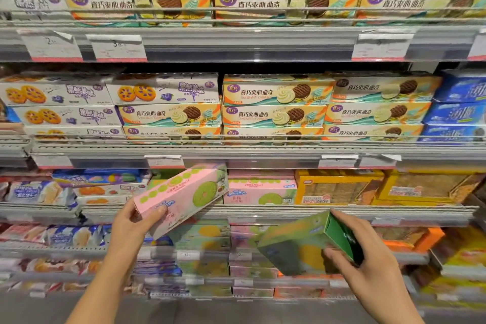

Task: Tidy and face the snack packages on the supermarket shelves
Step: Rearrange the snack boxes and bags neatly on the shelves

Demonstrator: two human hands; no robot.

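Head view: the only view I have; wide-angle, looking at stacked supermarket shelves.
Left hand (132, 221): fingers and thumb curled round the near end of the pink box (181, 197); a firm hold.
Pink box: long carton, pink with green biscuit print, tilted, far end raised toward the third shelf (263, 209), just left of a matching pink box on the shelf (260, 192).
Right hand (368, 250): thumb under, fingers over the right end of the green box (302, 244); gripping it.
Green box: green carton with a yellow round print, blurred, held in the air, tilted, in front of the lower shelves and clear of them.
Step in hand: I judge it to be seating the pink box beside its twin.
How to do it well: I would level the carton, lift it over the wire rail (263, 212), slide it in with the printed face forward and its front flush with the neighbour's.
Risk: the raised corner could catch the price strip (236, 162) above.
Green box, next: likely belongs with the green cartons (202, 234) lower down.
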